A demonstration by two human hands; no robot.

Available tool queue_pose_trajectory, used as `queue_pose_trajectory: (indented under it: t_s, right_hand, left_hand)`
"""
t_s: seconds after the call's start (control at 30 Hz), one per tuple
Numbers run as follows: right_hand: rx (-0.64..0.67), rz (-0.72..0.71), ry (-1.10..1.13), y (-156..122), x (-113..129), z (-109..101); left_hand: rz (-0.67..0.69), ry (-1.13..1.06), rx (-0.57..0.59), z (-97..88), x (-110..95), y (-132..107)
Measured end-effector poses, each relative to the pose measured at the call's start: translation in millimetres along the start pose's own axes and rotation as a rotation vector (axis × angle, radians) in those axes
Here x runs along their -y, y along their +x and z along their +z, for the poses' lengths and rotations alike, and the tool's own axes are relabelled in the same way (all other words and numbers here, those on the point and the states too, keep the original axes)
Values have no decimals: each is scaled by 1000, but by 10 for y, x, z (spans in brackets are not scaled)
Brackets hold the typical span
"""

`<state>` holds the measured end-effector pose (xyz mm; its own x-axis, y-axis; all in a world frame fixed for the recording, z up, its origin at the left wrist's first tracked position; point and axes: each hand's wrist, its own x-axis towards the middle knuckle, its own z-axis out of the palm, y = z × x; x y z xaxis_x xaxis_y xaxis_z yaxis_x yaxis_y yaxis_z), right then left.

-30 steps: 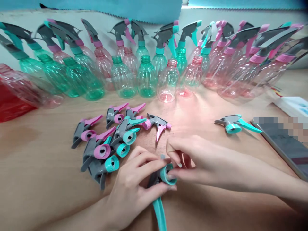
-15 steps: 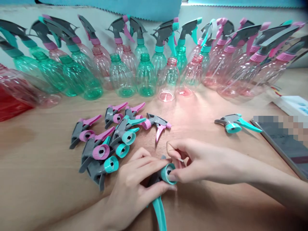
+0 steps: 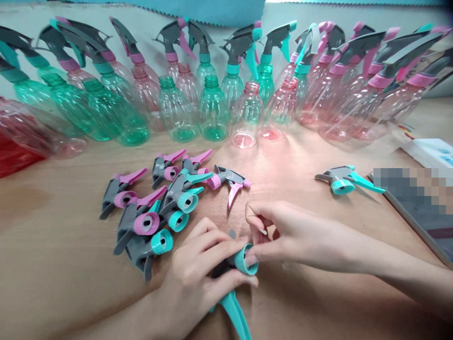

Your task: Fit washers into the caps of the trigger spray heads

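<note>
My left hand (image 3: 198, 274) is closed around a grey spray head with a teal cap and teal trigger (image 3: 236, 278), held just above the wooden table (image 3: 53, 264). My right hand (image 3: 286, 233) pinches at the teal cap's open rim, thumb and fingers pressed together; whatever small part they hold is hidden. A heap of several loose spray heads (image 3: 159, 208) with pink or teal caps lies just left of my hands. One grey-pink spray head (image 3: 230, 182) lies right behind my right hand.
Rows of green and pink plastic bottles (image 3: 212, 104) stand along the back, most with spray heads, a few uncapped. A lone teal spray head (image 3: 345, 180) lies at the right. A dark flat object (image 3: 421, 212) and a white box (image 3: 433, 153) sit at the right edge. A red bag (image 3: 14, 146) is at far left.
My right fingers have kept working at the teal cap, shifting slightly. The left hand has tilted the spray head a little, its trigger swinging right. Everything else is still.
</note>
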<state>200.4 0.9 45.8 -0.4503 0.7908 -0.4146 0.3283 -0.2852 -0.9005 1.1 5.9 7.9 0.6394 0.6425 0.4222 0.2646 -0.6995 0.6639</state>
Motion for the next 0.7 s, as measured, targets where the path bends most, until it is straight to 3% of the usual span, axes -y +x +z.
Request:
queue_pose_trajectory:
  t_s: [0.2,0.43,0.7]
  right_hand:
    - [-6,-72,-26,-24,-100,109]
    - [-132,-200,-253,-61,-113,217]
    - [-139,-161,-153,46,-110,194]
  left_hand:
    - [33,25,13,-20,2,21]
    - [9,34,11,9,21,33]
    - [22,66,-21,-6,52,15]
